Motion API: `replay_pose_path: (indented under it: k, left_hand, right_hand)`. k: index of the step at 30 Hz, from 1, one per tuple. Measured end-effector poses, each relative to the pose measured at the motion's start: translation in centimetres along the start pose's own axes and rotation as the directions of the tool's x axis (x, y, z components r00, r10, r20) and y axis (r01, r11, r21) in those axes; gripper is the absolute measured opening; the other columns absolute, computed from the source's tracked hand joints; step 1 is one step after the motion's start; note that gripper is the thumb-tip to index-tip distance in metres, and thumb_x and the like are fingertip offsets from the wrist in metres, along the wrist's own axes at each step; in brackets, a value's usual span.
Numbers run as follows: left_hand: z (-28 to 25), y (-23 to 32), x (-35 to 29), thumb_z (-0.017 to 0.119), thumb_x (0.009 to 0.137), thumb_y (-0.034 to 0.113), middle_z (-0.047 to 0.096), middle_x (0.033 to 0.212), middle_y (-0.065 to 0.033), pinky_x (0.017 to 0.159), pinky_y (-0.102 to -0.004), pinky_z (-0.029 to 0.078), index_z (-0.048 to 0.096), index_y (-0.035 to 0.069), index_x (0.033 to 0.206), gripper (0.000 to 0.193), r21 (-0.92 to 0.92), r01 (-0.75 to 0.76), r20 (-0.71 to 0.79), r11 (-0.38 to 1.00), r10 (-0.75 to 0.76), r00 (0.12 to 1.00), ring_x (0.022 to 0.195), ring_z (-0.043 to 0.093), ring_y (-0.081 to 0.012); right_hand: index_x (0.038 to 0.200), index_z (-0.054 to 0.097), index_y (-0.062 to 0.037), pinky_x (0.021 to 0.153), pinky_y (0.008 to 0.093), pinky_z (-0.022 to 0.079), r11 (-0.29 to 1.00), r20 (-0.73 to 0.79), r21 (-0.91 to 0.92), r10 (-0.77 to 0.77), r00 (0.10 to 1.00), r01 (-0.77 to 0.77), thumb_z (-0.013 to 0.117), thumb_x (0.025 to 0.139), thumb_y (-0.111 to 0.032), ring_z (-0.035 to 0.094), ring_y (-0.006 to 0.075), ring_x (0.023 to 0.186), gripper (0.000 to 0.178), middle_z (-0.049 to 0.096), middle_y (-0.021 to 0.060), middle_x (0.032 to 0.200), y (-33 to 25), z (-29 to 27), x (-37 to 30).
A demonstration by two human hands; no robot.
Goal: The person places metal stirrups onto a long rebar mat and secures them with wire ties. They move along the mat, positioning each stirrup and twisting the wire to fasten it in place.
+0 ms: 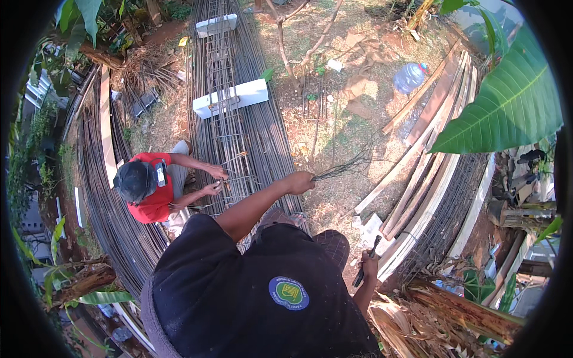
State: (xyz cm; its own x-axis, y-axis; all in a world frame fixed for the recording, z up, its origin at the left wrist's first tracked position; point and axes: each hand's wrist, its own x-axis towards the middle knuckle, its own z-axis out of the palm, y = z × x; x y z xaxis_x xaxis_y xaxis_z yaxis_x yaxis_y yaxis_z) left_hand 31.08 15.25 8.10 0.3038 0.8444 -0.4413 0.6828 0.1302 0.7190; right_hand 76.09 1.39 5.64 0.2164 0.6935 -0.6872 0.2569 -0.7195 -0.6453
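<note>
My left hand (301,182) reaches forward and is closed round one end of a bundle of thin, dark tie wire (346,169). The loose ends of the wire fan out to the right above the dry ground. Low on the right, my right hand (369,266) grips a dark, slim tool (375,246) that points upward; its exact kind I cannot make out. Left of my outstretched arm lies a long rebar cage (224,143) on many steel bars. A co-worker in a red shirt (152,197) sits beside it, both hands (216,179) at the cage's stirrups.
Two white blocks (248,95) (216,25) lie across the bars. More rebar (98,161) curves along the left. Timber planks (430,173) and a large blue water bottle (410,77) are on the right. A banana leaf (507,95) hangs in at upper right.
</note>
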Motion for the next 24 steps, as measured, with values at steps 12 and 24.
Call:
replay_pose_path:
  k: [12, 24]
  left_hand:
    - [4.2, 1.2, -0.6, 0.053, 0.097, 0.033, 0.066, 0.104, -0.0290, 0.091, -0.0493, 0.047, 0.060, -0.004, 0.116, 0.042, -0.261, 0.225, -0.146, 0.939, -0.269, 0.952, 0.102, 0.063, -0.0438]
    - [13.6, 7.8, 18.4, 0.051, 0.098, 0.038, 0.067, 0.102, -0.0274, 0.091, -0.0509, 0.048, 0.058, 0.000, 0.124, 0.047, -0.474, 0.194, -0.346, 0.859, -0.384, 0.856, 0.103, 0.063, -0.0431]
  right_hand:
    - [0.111, 0.054, -0.0066, 0.045, 0.0340, 0.045, 0.915, 0.293, -0.402, 0.168, 0.941, -0.038, 0.065, 0.093, -0.027, 0.054, 0.0157, 0.050, 0.030, 0.056, 0.0044, 0.072, -7.6, -6.3, 20.0]
    - [0.094, 0.055, -0.0091, 0.045, 0.0323, 0.042, 0.673, 0.237, -0.719, 0.470, 0.850, -0.171, 0.064, 0.094, -0.029, 0.052, 0.0138, 0.051, 0.022, 0.055, 0.0025, 0.068, -12.1, -31.6, 33.3]
